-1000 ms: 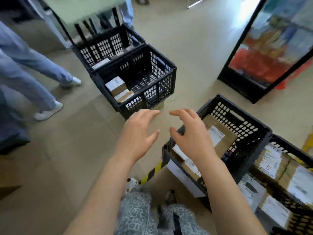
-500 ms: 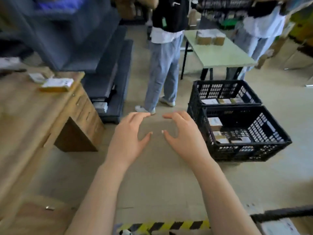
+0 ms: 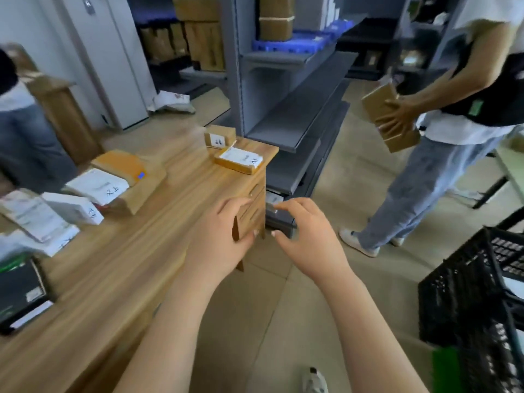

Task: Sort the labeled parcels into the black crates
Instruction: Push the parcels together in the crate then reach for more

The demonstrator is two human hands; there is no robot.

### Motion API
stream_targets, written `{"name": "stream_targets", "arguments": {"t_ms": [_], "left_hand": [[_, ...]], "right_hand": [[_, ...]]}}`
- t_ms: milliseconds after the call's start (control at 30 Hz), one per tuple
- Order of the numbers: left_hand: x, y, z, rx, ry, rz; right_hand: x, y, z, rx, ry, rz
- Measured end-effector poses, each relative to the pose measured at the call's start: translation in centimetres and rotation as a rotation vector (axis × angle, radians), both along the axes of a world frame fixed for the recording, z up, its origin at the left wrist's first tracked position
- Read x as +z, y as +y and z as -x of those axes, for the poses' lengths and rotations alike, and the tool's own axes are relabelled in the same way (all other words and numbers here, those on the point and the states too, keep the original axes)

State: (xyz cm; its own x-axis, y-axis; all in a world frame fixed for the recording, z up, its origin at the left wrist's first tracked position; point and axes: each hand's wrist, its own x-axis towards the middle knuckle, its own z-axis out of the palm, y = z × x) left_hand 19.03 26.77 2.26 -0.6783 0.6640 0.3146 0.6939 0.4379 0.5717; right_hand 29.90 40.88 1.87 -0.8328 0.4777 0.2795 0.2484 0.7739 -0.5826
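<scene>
The view has swung from the floor crates to the wooden desk [image 3: 127,265], so a fresh pickup looks next. The left hand [image 3: 218,239] and right hand [image 3: 309,236] remain empty, with fingers loosely curled and apart. Labeled parcels [image 3: 241,160] lie beyond the fingertips, with more to their left. A black crate [image 3: 467,293] stands off to the right of them.

Both bare arms reach forward, left hand [image 3: 219,239] and right hand [image 3: 307,236] empty, fingers loosely curled, thumbs facing.

Left hand [image 3: 218,236], right hand [image 3: 309,236] bare; forearms [image 3: 365,321] bare; pale shoe [image 3: 314,380], possibly sneaker, blurred.
</scene>
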Motion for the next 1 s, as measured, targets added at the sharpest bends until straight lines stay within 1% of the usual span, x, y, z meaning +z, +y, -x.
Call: {"name": "stream_targets", "arguments": {"t_ms": [133,300,533,767,1000], "left_hand": [[-0.8,3.7,4.9,0.089,-0.015,0.016],[-1.3,11.0,10.5,0.222,-0.033,0.026],[-1.8,20.3,18.3,0.310,-0.089,0.025],[-4.0,25.3,24.9,0.352,-0.123,0.089],[-7.8,28.3,32.5,0.364,-0.292,0.174]], "right_hand": [[-0.7,4.7,5.9,0.067,-0.009,0.009],[-1.2,12.9,13.3,0.160,-0.028,-0.013],[-1.4,23.8,22.5,0.270,-0.099,-0.027],[-3.6,29.2,30.2,0.353,-0.155,0.041],[-6.1,33.0,38.7,0.414,-0.316,0.044]]}}
